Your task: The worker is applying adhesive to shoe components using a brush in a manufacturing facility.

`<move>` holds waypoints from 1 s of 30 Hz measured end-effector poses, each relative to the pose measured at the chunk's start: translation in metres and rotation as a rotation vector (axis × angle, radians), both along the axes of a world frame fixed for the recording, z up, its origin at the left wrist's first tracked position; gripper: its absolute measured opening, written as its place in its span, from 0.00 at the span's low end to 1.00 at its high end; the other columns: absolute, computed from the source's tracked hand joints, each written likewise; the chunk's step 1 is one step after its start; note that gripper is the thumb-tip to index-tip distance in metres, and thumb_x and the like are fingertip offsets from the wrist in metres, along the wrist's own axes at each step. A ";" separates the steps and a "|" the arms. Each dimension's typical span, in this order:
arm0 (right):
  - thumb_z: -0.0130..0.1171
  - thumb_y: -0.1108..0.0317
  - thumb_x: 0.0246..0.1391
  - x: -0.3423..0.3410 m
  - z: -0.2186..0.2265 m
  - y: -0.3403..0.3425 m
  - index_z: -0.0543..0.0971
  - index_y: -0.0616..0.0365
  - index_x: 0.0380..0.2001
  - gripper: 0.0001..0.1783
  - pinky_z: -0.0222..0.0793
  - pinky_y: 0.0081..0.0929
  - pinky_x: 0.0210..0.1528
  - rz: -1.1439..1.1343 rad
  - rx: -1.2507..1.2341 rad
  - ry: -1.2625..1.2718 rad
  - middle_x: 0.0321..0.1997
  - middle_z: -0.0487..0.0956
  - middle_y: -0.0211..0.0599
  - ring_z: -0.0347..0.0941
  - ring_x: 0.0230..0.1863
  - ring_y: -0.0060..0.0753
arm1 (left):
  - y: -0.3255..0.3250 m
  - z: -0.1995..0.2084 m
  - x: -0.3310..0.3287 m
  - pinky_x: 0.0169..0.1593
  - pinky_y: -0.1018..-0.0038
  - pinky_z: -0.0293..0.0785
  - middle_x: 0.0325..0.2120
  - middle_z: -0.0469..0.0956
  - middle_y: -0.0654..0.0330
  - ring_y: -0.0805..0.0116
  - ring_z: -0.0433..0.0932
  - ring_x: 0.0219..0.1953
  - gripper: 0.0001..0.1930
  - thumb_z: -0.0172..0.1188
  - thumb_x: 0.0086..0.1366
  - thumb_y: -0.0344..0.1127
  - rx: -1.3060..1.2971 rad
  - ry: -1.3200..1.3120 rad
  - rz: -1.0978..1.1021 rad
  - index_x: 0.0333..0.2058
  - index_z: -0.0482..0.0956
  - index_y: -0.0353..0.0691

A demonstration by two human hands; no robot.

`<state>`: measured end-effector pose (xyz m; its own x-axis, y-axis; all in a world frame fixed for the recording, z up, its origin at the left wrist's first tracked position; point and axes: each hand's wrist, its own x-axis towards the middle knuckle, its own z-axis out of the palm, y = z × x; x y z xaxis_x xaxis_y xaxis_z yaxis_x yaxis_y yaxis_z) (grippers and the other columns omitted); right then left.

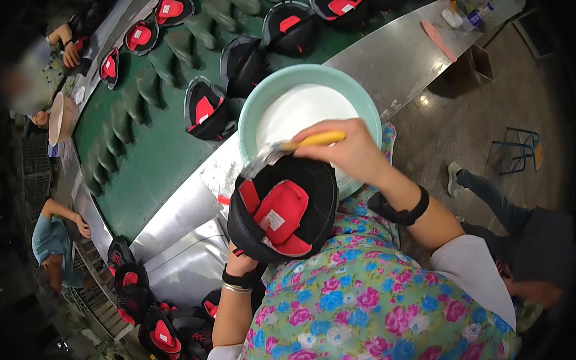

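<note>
My left hand (240,263) grips a black shoe upper (323,195) from below, with most of its fingers hidden behind it. The upper's opening faces up and shows a red lining with a white label. In my right hand (356,151) is a brush (322,138) with a yellow handle. Its blurred bristles are at the far left edge of the upper; whether they touch it I cannot tell. Just beyond stands a pale green basin (365,105) holding white liquid (306,105), partly covered by my right hand and the upper.
Dark green shoe lasts (150,87) and more black-and-red uppers (206,112) stand in rows on a green conveyor belt (164,162). Shoes are piled (160,334) at lower left. Co-workers are at the left and right. A blue-framed stool (517,151) and a cardboard box (469,69) are at right.
</note>
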<state>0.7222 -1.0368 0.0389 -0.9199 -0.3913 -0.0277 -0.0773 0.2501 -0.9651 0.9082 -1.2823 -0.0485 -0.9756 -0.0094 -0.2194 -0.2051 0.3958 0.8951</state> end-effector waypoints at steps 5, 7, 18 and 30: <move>0.68 0.64 0.46 0.016 -0.024 0.020 0.82 0.63 0.26 0.12 0.70 0.21 0.28 -0.163 0.186 -0.043 0.20 0.81 0.35 0.76 0.23 0.22 | -0.015 -0.010 0.007 0.58 0.70 0.62 0.53 0.71 0.55 0.67 0.69 0.54 0.17 0.57 0.65 0.32 -0.476 0.324 -0.146 0.52 0.74 0.34; 0.68 0.62 0.45 0.028 -0.021 0.021 0.81 0.64 0.25 0.14 0.69 0.22 0.27 -0.179 0.279 -0.110 0.19 0.80 0.35 0.76 0.22 0.22 | -0.007 -0.015 0.000 0.56 0.69 0.64 0.50 0.73 0.56 0.66 0.71 0.52 0.16 0.57 0.65 0.32 0.606 -0.301 0.507 0.50 0.75 0.33; 0.70 0.65 0.43 0.057 0.023 0.004 0.80 0.62 0.23 0.11 0.70 0.20 0.29 0.068 0.092 -0.113 0.21 0.79 0.35 0.73 0.23 0.18 | 0.005 -0.001 -0.017 0.57 0.65 0.66 0.52 0.71 0.53 0.62 0.71 0.54 0.20 0.51 0.67 0.32 0.550 0.117 0.418 0.56 0.66 0.36; 0.66 0.69 0.46 0.002 0.036 -0.025 0.83 0.59 0.31 0.08 0.71 0.20 0.33 0.231 -0.086 0.152 0.28 0.82 0.32 0.77 0.28 0.22 | -0.015 0.018 -0.018 0.50 0.67 0.74 0.44 0.75 0.54 0.61 0.75 0.47 0.17 0.51 0.65 0.41 1.451 -0.387 0.485 0.48 0.70 0.37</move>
<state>0.7244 -1.0617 0.0751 -0.7973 -0.5857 0.1461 -0.2679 0.1264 -0.9551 0.8903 -1.2975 -0.0305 -0.8275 0.1397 -0.5438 -0.3494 -0.8863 0.3040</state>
